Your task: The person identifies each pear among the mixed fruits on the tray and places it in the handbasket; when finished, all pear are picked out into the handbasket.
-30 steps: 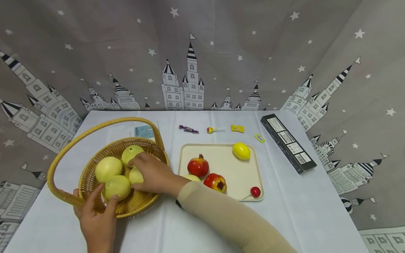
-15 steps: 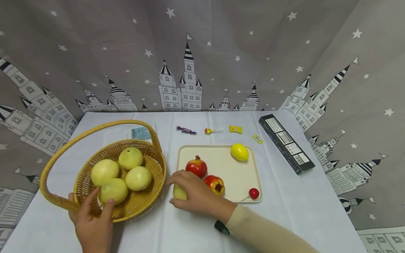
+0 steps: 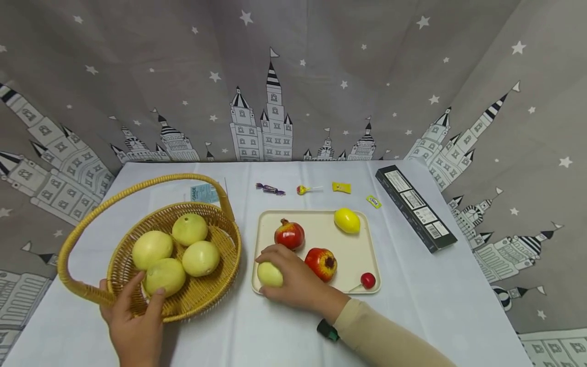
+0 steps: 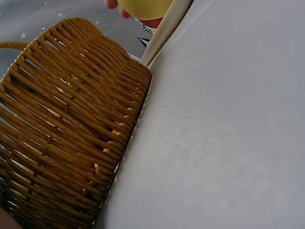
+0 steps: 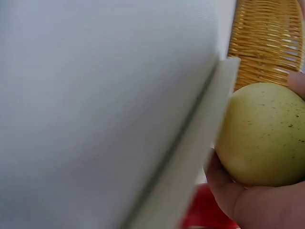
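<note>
My right hand (image 3: 293,278) curls its fingers round a yellow-green pear (image 3: 269,274) at the front left corner of the cream tray (image 3: 354,257). In the right wrist view the speckled pear (image 5: 267,133) sits between thumb and fingers, beside the tray's rim. Just behind that hand lie two red pomegranates, one farther back (image 3: 290,235) and one nearer (image 3: 322,264). My left hand (image 3: 136,326) holds the near left rim of the wicker basket (image 3: 204,290), its fingertips reaching inside close to a pear (image 3: 165,278). Several pears lie in the basket. The left wrist view shows mostly the basket's woven side (image 4: 71,124).
A lemon (image 3: 347,220) and a red cherry-like fruit (image 3: 368,280) lie in the tray. Behind it are a purple-wrapped candy (image 3: 270,189), a lollipop (image 3: 302,190) and yellow packets (image 3: 341,187). A long black box (image 3: 415,209) lies at right. The basket's tall handle (image 3: 137,191) arches up.
My right hand has left the pears in the basket, moved right to the tray and taken hold of the pear there. Both pomegranates have shifted slightly right. My left hand stays at the basket.
</note>
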The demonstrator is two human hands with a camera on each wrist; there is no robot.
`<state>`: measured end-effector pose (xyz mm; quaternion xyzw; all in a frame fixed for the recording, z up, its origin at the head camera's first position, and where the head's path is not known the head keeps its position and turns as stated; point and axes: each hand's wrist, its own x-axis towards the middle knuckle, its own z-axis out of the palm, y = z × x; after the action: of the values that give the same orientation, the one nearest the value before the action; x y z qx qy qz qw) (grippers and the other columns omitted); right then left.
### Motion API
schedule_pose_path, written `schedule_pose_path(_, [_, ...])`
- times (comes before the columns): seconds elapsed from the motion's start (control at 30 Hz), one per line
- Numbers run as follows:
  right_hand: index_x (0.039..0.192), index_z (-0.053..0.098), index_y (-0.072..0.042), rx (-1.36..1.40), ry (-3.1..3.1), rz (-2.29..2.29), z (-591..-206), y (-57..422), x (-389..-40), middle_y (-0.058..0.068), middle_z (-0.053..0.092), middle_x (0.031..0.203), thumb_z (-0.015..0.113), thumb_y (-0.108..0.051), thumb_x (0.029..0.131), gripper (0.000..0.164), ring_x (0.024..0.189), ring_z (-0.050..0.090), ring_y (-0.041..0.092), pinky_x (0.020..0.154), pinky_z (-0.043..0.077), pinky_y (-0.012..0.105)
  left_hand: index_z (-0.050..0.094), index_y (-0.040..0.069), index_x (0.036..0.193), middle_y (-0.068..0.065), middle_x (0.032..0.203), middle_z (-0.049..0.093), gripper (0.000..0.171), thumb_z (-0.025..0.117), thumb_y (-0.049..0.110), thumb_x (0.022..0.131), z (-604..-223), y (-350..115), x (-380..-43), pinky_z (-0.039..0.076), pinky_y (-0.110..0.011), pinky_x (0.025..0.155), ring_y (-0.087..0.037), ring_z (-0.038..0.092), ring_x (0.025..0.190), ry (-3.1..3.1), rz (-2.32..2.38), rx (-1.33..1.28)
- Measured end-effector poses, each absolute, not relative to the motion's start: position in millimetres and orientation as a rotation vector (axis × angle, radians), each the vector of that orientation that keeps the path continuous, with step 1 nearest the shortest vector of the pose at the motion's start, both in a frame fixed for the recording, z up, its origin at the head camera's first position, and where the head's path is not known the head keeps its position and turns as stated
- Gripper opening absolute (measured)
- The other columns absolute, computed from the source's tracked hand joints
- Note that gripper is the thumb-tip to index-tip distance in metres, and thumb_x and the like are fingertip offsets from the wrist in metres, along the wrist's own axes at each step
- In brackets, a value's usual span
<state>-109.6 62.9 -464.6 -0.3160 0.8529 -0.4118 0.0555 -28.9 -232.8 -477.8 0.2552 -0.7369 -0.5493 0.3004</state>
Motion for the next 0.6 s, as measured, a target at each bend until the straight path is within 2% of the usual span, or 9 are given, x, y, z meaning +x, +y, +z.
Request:
schedule_pose_path(0.2, [0.124, 0.056, -0.03, -0.963, 2.528, -1.333, -441, 57, -120, -0.014, 0.046, 0.129, 0.078, -0.031, 0.079, 0.05, 0.112, 0.047, 0.005, 0.087, 0.047, 0.025, 0.066, 0.008, 0.124, 0.0, 0.158, 0.011, 0.044, 0.072, -0.003, 0.081, -479, -232, -32, 0.017, -0.014, 0.11, -0.006, 0.012, 0.14, -1.904, -1.481, 0.667])
schedule_pose_path(0.43, [0.121, 0.059, -0.022, -1.144, 2.492, -1.419, -396, 33, -139, -0.009, 0.05, 0.127, 0.08, -0.025, 0.077, 0.049, 0.115, 0.047, 0.004, 0.089, 0.046, 0.021, 0.066, 0.01, 0.124, -0.001, 0.158, 0.013, 0.045, 0.073, 0.0, 0.081, -478, -232, -32, 0.012, -0.02, 0.113, -0.004, 0.011, 0.141, -1.95, -1.46, 0.645])
schedule_pose_path(0.6, [0.125, 0.059, -0.02, -1.284, 2.378, -1.321, -375, 0, -151, -0.012, 0.051, 0.127, 0.079, -0.031, 0.078, 0.052, 0.114, 0.045, -0.002, 0.09, 0.042, 0.015, 0.066, 0.011, 0.125, 0.001, 0.158, 0.011, 0.045, 0.073, 0.002, 0.082, -477, -232, -31, 0.011, -0.019, 0.113, -0.004, 0.01, 0.141, -1.962, -1.463, 0.677])
